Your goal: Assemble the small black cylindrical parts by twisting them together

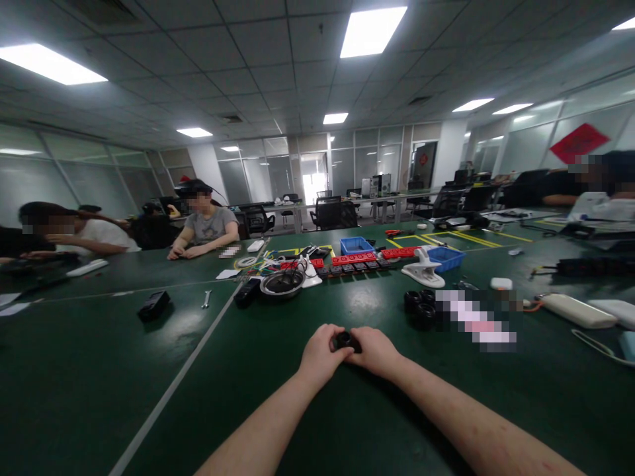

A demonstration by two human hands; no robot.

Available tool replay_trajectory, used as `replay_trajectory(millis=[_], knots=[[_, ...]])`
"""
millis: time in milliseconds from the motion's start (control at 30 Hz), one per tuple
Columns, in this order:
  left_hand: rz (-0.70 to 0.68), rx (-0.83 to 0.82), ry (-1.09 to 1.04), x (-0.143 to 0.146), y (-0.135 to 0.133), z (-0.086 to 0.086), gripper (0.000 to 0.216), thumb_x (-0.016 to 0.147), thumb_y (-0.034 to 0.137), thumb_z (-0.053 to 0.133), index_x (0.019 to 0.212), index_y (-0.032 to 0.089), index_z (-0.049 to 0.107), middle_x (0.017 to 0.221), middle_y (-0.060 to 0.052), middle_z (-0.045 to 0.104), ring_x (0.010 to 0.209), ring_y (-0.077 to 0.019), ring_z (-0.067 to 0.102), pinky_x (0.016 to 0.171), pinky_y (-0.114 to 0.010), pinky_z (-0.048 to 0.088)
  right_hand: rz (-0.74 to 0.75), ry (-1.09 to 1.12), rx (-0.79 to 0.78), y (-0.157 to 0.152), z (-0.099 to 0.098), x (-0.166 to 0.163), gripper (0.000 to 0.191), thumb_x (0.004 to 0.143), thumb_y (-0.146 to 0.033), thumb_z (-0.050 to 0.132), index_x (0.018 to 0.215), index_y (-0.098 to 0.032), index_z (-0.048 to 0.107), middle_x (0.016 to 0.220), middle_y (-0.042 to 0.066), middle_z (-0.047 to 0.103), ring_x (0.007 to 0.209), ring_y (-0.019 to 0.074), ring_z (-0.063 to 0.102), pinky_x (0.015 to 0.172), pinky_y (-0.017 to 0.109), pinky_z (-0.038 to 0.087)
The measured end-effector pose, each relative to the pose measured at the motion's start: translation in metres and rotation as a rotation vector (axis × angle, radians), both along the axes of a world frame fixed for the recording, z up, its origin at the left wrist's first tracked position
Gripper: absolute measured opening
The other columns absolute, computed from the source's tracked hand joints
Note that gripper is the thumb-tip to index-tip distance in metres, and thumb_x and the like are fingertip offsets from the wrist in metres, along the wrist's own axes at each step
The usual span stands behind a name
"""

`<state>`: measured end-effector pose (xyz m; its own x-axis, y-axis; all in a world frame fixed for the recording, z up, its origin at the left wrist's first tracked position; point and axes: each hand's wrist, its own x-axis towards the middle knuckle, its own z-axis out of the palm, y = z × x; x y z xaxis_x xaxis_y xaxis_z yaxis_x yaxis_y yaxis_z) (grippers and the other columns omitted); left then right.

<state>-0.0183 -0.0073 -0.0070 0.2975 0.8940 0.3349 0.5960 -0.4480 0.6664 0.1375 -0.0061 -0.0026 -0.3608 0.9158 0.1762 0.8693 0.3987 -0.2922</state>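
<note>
While both hands meet, the left hand (pixel 320 355) and right hand (pixel 374 350) pinch the small black part (pixel 344 341) between closed fingertips.

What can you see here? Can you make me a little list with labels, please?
Left hand: holds the small black part
Right hand: holds the same part from the other side
Table: dark green, with a pale line across it
Nearby: black round parts, metal bowl, blue bin, white clamp
Other people: person in grey shirt, seated far left
</note>
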Motion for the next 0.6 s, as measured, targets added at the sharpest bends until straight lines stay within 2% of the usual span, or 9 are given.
replay_trajectory(millis=[133, 233, 333, 433, 600], knots=[[-0.048, -0.008, -0.012, -0.003, 0.001, 0.002, 0.032, 0.067, 0.02, 0.065, 0.098, 0.023, 0.058, 0.085, 0.001, 0.054, 0.07, -0.0138, 0.05, 0.066, -0.025, 0.041, 0.001, -0.029, 0.013, -0.002, 0.003, 0.002, 0.042, 0.067, -0.047, 0.059, 0.095, -0.016, 0.055, 0.091, 0.009, 0.058, 0.082, 0.0237, 0.054, 0.069, 0.031, 0.039], [-0.109, -0.018, -0.023, -0.006, 0.002, 0.002, 0.036, 0.069, 0.018, 0.063, 0.104, 0.024, 0.057, 0.092, -0.001, 0.056, 0.079, -0.0151, 0.052, 0.07, -0.025, 0.042, 0.135, 0.034, -0.071, 0.003, 0.004, 0.012, 0.044, 0.068, -0.045, 0.061, 0.103, -0.018, 0.054, 0.096, 0.008, 0.056, 0.086, 0.0224, 0.053, 0.073, 0.031, 0.039], [-0.161, -0.02, -0.044, -0.007, 0.003, 0.002, 0.038, 0.071, 0.019, 0.061, 0.108, 0.025, 0.055, 0.097, -0.002, 0.056, 0.082, -0.0158, 0.053, 0.071, -0.026, 0.042, 0.239, 0.105, -0.142, 0.01, 0.002, 0.022, 0.029, 0.07, -0.036, 0.061, 0.092, -0.018, 0.058, 0.09, 0.005, 0.056, 0.083, 0.0197, 0.052, 0.071, 0.028, 0.04], [-0.188, -0.019, -0.062, -0.007, 0.004, 0.001, 0.038, 0.071, 0.019, 0.061, 0.108, 0.025, 0.055, 0.097, -0.002, 0.057, 0.081, -0.0156, 0.053, 0.071, -0.026, 0.042, 0.241, 0.161, -0.166, 0.016, -0.001, 0.026, 0.019, 0.069, -0.03, 0.062, 0.082, -0.016, 0.059, 0.081, 0.003, 0.057, 0.074, 0.0169, 0.052, 0.065, 0.026, 0.039], [-0.135, -0.026, -0.05, -0.004, 0.004, 0.0, 0.034, 0.066, 0.021, 0.066, 0.1, 0.023, 0.058, 0.09, 0.0, 0.056, 0.077, -0.0155, 0.052, 0.067, -0.025, 0.04, 0.186, 0.185, -0.224, 0.016, -0.003, 0.023, 0.023, 0.064, -0.032, 0.066, 0.077, -0.016, 0.056, 0.071, -0.001, 0.056, 0.063, 0.0137, 0.051, 0.054, 0.022, 0.035]])
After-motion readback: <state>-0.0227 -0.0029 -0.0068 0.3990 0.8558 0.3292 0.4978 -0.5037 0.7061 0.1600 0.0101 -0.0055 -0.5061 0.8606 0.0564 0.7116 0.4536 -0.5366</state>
